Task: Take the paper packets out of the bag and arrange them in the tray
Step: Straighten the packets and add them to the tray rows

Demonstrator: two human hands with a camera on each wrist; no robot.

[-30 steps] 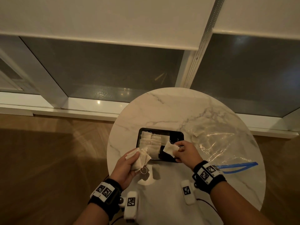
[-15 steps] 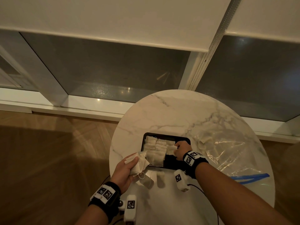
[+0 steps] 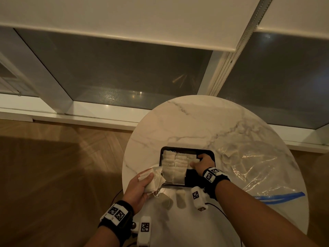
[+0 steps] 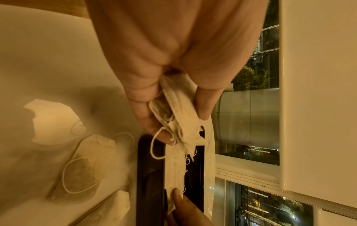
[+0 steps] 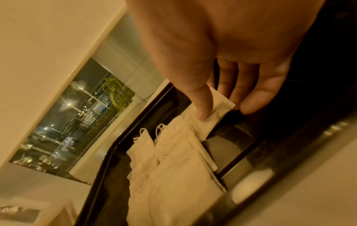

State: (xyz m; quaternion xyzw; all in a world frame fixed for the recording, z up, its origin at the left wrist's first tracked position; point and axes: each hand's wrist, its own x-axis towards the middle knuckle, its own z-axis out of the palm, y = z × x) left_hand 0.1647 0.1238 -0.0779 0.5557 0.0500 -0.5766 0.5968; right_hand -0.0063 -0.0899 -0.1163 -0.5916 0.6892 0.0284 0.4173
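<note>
A black tray [image 3: 187,148] sits on the round marble table, with rows of paper packets [image 3: 173,164] filling its left part. My right hand [image 3: 195,162] is inside the tray; in the right wrist view, thumb and fingers pinch one packet [image 5: 214,113] at the far end of the rows [image 5: 170,160]. My left hand [image 3: 147,182] hovers at the tray's near left corner and grips a bunch of packets [image 3: 154,179] with loose strings [image 4: 181,113]. The clear plastic bag [image 3: 249,166] lies flat to the right of the tray.
Two loose packets [image 3: 167,202] [image 3: 180,200] lie on the table just in front of the tray. The bag's blue zip strip [image 3: 281,196] lies near the table's right edge. A window wall stands behind the table, and wooden floor lies to the left.
My right hand has carried its packet from the tray's near edge further in, to the far end of the rows. The left hand still holds its bunch in nearly the same place.
</note>
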